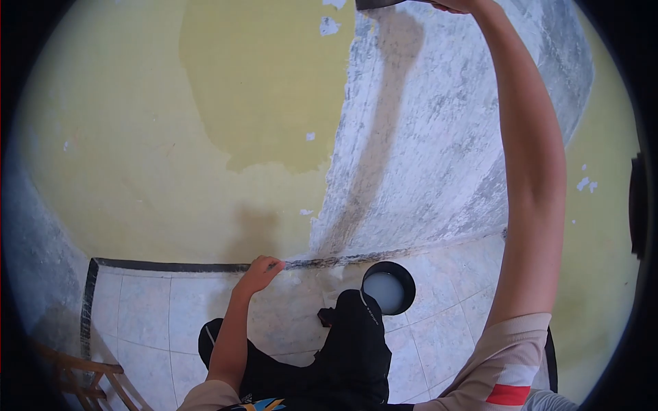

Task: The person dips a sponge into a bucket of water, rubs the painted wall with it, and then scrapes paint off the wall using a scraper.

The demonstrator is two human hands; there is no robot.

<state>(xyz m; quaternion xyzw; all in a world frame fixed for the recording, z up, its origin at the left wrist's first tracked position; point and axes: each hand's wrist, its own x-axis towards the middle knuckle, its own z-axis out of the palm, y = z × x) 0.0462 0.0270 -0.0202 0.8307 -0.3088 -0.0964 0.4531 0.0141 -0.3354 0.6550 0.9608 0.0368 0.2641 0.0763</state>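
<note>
Jutting trousered knees: I see them in black trousers (356,349) at the bottom of my head view, bent and spread apart.
Right sleeve: beige (507,342) with a white and a red band; the bare arm runs up from it along the right side.
Left hand: my left hand (260,274) hovers or rests by the dark skirting (171,266), and I cannot tell whether they touch. Its fingers are released and loosely bent, with nothing I can see in them and a dark mark near the tips.
Bucket: a round black bucket (410,275) stands just beside the knee on the right, part-filled with cloudy liquid (384,293).
Small dark object: it (326,316) lies on the pale tiled floor (144,312) between the knees.
Wooden chair: part of it (92,370) shows at lower left.
Right hand: my right hand (456,5) is raised to the top edge and partly cut off, its fingers grasping the handle of the dark tool (377,3).
Dark tool: its wide end lies left of the fingers, over the border of yellow paint and stripped surface; wall contact I cannot tell.
Wall: yellow-green paint (123,137) with a darker patch (264,82) meets a whitish-grey stripped area (445,137), crossed by an arm's shadow (377,144).
</note>
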